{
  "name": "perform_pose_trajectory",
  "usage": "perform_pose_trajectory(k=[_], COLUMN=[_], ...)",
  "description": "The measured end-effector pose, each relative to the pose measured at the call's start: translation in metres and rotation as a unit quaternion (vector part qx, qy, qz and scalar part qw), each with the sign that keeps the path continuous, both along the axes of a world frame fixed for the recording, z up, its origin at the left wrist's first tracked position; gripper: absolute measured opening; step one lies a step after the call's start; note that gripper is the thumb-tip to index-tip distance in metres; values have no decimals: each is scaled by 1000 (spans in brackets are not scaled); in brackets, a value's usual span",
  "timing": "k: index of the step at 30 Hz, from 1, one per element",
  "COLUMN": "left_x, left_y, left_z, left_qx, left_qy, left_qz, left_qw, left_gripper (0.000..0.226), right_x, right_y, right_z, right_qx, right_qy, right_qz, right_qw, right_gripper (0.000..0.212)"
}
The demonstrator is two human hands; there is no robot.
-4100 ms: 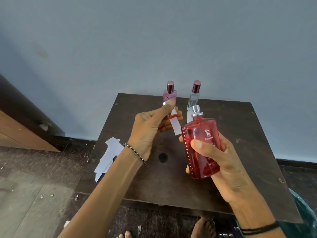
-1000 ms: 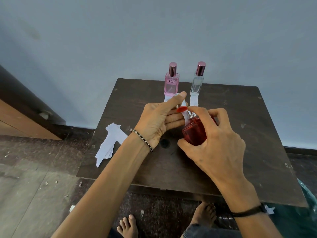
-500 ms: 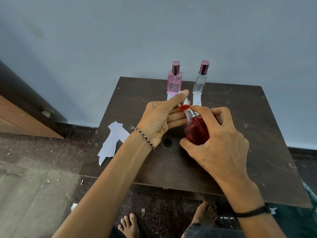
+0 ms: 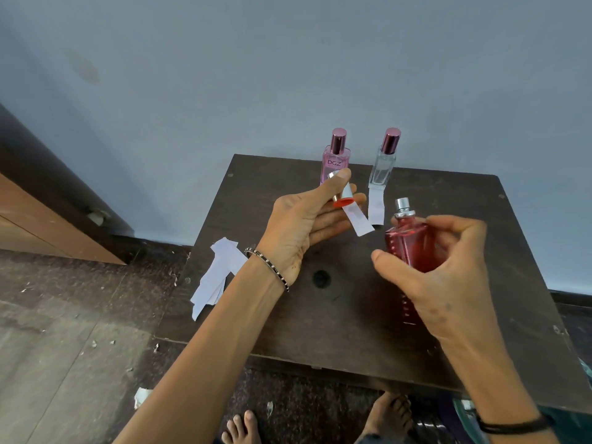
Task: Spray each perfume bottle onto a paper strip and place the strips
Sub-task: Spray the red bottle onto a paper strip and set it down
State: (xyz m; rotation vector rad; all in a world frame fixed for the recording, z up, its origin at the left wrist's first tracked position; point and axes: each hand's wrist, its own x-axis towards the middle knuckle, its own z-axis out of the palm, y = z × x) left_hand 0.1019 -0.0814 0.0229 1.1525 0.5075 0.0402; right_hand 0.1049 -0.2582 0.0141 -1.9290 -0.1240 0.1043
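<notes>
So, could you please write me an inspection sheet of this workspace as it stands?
Surface: dark wooden table, scuffed, hole near middle.
Job's things: red glass perfume bottle uncapped in right hand; red-rimmed silver cap and white paper strip in left hand; pink capped bottle and clear capped bottle upright at back, a strip before the clear one.
Clutter: spare white strips overhanging left edge.
Grips: both closed on items.
Cables: nothing seen.
Surroundings: blue wall, littered floor, bare feet.

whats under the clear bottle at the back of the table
A white paper strip pokes out from the clear bottle toward the viewer. Whether its far end is pinned beneath the base cannot be seen.
</notes>
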Motion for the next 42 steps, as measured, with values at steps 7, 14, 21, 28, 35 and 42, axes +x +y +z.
perform_pose_trajectory(k=[7,14,21,28,35,42], left_x=[0,0,5,10,13,14], left_y=[1,-1,-10,-18,-20,-27], left_z=[0,-1,-1,0,-2,0], left_qx=[54,75,64,44,54,53], left_qy=[-12,-15,-12,-1,3,17], left_qz=[-1,10,19,30,34,25], left_qw=[998,997,998,999,998,998], left_gripper=[36,37,37,34,36,47], right_x=[7,9,5,5,2,0], right_y=[-5,-12,-21,-22,-26,-23], right_z=[11,18,27,23,19,12], right_qx=[376,515,508,373,184,145], right_qy=[251,379,353,302,213,177], right_qz=[34,19,22,55,78,112], right_qw=[891,768,786,875,957,967], right_gripper=[59,46,43,28,32,35])
